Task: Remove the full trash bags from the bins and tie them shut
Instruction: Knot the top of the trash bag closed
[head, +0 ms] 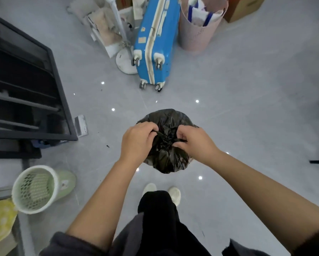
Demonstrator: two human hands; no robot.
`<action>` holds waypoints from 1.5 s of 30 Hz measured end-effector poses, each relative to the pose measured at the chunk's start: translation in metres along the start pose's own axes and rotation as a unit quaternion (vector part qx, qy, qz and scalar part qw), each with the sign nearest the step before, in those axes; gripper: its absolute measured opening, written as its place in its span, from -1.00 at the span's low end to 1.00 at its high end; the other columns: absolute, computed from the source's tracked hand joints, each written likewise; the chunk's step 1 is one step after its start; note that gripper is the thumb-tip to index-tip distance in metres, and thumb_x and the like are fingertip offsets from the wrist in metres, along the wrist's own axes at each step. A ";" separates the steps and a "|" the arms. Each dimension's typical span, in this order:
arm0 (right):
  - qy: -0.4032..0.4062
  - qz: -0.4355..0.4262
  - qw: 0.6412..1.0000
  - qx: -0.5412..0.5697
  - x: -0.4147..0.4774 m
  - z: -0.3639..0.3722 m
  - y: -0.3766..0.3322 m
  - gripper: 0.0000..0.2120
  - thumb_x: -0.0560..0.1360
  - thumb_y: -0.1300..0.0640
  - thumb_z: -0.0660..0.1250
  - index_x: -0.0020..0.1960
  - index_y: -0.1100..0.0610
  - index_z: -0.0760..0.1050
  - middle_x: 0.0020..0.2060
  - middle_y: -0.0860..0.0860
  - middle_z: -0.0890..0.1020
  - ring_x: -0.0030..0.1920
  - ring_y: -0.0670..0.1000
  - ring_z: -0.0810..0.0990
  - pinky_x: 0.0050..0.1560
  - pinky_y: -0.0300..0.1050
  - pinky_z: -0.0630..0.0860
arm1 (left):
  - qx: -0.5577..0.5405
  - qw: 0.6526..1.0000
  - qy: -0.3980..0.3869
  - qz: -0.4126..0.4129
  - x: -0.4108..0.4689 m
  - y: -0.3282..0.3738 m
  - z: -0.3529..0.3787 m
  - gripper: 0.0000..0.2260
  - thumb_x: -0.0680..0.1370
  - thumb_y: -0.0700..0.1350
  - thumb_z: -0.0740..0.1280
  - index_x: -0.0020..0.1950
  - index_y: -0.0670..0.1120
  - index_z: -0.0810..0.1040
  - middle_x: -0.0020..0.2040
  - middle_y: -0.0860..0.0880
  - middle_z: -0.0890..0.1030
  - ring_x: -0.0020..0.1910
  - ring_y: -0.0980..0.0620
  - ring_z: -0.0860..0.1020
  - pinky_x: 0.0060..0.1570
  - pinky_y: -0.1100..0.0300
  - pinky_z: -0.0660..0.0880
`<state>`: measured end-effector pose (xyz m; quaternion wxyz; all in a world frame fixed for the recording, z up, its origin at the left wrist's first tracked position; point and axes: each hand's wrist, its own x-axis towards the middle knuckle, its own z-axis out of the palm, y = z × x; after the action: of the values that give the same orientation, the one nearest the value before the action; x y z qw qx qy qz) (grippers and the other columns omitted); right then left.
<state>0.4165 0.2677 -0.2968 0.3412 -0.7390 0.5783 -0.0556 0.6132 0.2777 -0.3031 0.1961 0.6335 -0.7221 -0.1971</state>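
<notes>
Far left, a black metal shelving rack stands on the glossy grey tiled floor. Below it, in the bottom corner, there's a yellow dotted cloth, and just beside that a pale green plastic waste bin with lattice walls and a white rim, its mouth turned up towards the camera. It sits well apart from the bag.

Moving across, at the top, the round white base of a floor stand touches a bright blue hard-shell suitcase with cream trim and small wheels.

Now the centre, and here's the action. The left hand has its fingers curled tight round a twisted strip of plastic at the neck of the full black plastic trash bag. The bag is out of the bin, bulging and round, straight ahead of the person's pale shoes; whether it rests on the tiles or hangs from the hands, I cannot tell. The right hand pinches the opposite strip, fingers bent in on the gathered plastic. The two hands sit close together over the bunched mouth of the bag.

Top right, a pink perforated basket holding white and blue bags stands beside the suitcase, and a brown cardboard box is behind it.
</notes>
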 end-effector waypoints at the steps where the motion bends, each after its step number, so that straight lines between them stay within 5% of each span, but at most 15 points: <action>1: 0.011 0.007 1.000 0.002 0.005 -0.015 0.012 -0.72 0.41 0.05 0.44 -0.23 0.03 0.32 -0.41 -0.16 0.37 -0.37 -0.14 0.34 -0.18 -0.20 0.20 | -0.001 1.000 -0.002 0.005 0.016 0.012 0.004 -0.91 0.47 -0.20 0.37 -0.07 -0.05 0.62 -0.14 0.08 0.65 -0.16 0.04 0.57 -0.16 0.17 0.45; 8: 0.050 0.030 0.997 -0.054 0.073 -0.106 0.094 -0.87 0.46 -0.01 0.37 -0.11 0.04 0.53 -0.21 -0.11 0.46 -0.15 0.00 0.50 -0.02 -0.06 0.42 | -0.006 0.999 -0.022 0.035 0.147 0.074 0.043 -0.92 0.49 -0.19 0.35 -0.06 -0.05 0.61 -0.13 0.06 0.65 -0.15 0.02 0.57 -0.14 0.13 0.48; 21: 0.125 0.067 0.989 -0.042 0.207 -0.293 0.237 -0.91 0.44 0.03 0.40 -0.13 0.04 0.61 -0.21 -0.09 0.49 -0.03 0.04 0.53 0.04 -0.03 0.38 | -0.005 0.995 -0.066 0.079 0.400 0.186 0.102 -0.95 0.50 -0.15 0.36 -0.07 -0.04 0.61 -0.14 0.09 0.64 -0.14 0.06 0.56 -0.14 0.25 0.37; 28: 0.169 0.078 0.982 -0.019 0.259 -0.383 0.345 -0.93 0.43 0.05 0.42 -0.15 0.05 0.62 -0.18 -0.03 0.58 -0.04 0.06 0.55 0.06 0.03 0.41 | -0.007 0.994 -0.061 0.086 0.517 0.267 0.165 -0.93 0.50 -0.17 0.36 -0.06 -0.06 0.62 -0.10 0.06 0.65 -0.14 0.03 0.55 -0.19 0.39 0.20; 39: 0.176 0.083 0.980 0.042 0.325 -0.544 0.508 -0.97 0.40 0.09 0.45 -0.17 0.04 0.64 -0.19 -0.03 0.59 -0.08 0.05 0.56 0.03 0.13 0.46 | 0.000 0.994 -0.062 0.091 0.687 0.414 0.250 -0.92 0.50 -0.17 0.35 -0.05 -0.04 0.61 -0.08 0.06 0.65 -0.11 0.01 0.58 -0.15 0.19 0.43; 45: 0.207 0.094 0.973 0.038 0.377 -0.628 0.594 -0.96 0.41 0.09 0.45 -0.16 0.04 0.64 -0.18 -0.02 0.60 -0.06 0.06 0.57 0.07 0.14 0.46 | -0.006 0.990 -0.071 0.122 0.799 0.476 0.299 -0.92 0.48 -0.19 0.37 -0.06 -0.05 0.62 -0.09 0.07 0.66 -0.09 0.06 0.57 -0.12 0.37 0.33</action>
<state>-0.2456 -0.4033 -0.2747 0.2452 -0.6405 0.7005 -0.1972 -0.0409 -0.4470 -0.2758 0.1707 0.5234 -0.8051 -0.2209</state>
